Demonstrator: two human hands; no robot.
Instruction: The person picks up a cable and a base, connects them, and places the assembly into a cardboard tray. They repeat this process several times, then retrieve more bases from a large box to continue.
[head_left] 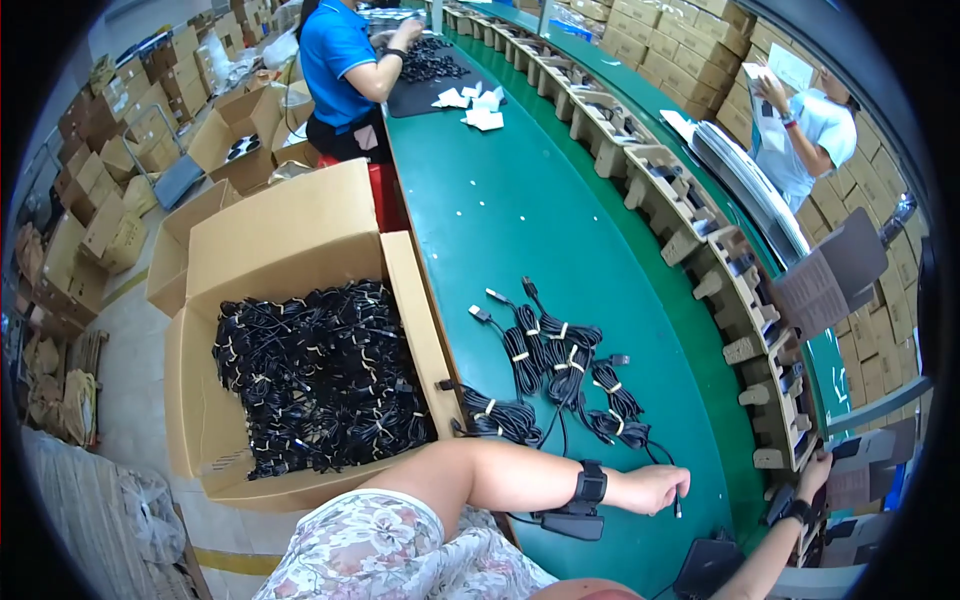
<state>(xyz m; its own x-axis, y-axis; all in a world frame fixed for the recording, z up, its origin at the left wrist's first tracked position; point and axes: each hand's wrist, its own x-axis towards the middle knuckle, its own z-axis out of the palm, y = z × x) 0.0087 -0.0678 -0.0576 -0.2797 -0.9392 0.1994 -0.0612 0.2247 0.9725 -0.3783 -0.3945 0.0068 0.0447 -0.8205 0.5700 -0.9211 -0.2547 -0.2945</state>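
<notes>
My left hand [652, 490] reaches over the green table with its fingers pinched on the end of a black cable [679, 507], which trails back toward a tied bundle. Just beyond it lie several coiled black cable bundles [566, 368], each held by a pale tie, with plug ends sticking out. My right hand [815, 477] is far to the right, beside the moulded pulp trays [790, 405]. Its fingers are partly hidden, and I cannot make out what they touch. Both wrists wear black straps, and a dark box-shaped device [572, 524] hangs by the left one.
A large open carton [180, 400] full of tied black cables stands left of the table [500, 240]. A row of pulp trays [655, 190] runs along the right side. A person in blue [345, 65] works at the far end; another person [815, 130] stands across the line.
</notes>
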